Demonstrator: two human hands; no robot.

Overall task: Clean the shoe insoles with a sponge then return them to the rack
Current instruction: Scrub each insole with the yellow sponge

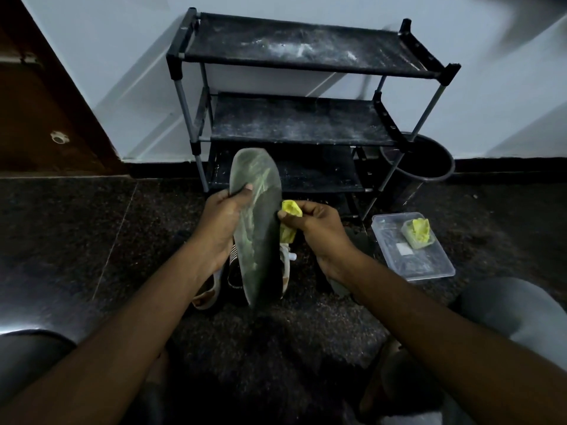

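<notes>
Head view: left hand (219, 222) grips a thin, bendy-looking insole (256, 222) upright at centre, best held mid-length, while right hand (319, 228) pinches a soft yellow sponge (290, 220) against its 3 o'clock edge, rack (306, 87) at 12 o'clock.

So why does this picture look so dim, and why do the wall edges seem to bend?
Head view: the room is dimly lit, with soft diagonal shadows on the pale wall; the wide-angle lens bows the black three-tier shoe rack; the grey foam insole and crumpled yellow sponge are slightly blurred; faint glare shows on the dark speckled floor.
</notes>
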